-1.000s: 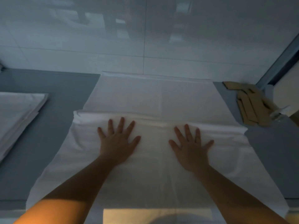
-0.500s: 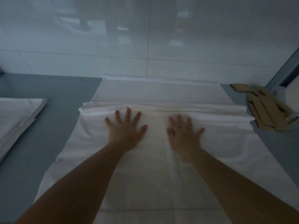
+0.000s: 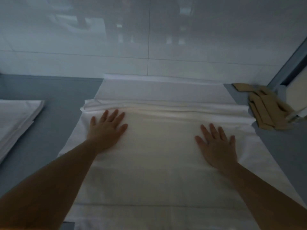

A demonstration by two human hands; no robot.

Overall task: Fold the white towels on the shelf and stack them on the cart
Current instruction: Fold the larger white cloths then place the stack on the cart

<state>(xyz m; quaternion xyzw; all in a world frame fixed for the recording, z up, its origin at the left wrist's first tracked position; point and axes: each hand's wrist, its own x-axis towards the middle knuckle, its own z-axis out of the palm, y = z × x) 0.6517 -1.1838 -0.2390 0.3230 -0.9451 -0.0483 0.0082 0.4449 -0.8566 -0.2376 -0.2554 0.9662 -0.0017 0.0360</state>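
White towel (image 3: 159,163) lies spread on the grey shelf (image 3: 49,130), its far end against the tiled wall (image 3: 149,39). A folded-over edge makes a rumpled ridge (image 3: 166,108) across its width, just beyond the fingertips.

Left hand (image 3: 106,130) — flat on the towel near its left edge, palm down, fingers straight and slightly fanned, thumb out, holding nothing. Right hand (image 3: 216,146) — likewise flat, fingers spread, pressed on the towel near its right side. The two hands are well apart, both bare forearms reaching in from the near edge.

Stack of white linen (image 3: 16,123) sits at the left on the shelf, apart from the towel. Tan cloth pile (image 3: 264,107) lies at the right, just beside the towel's ridge end. Light is dim; fine texture cannot be made out.
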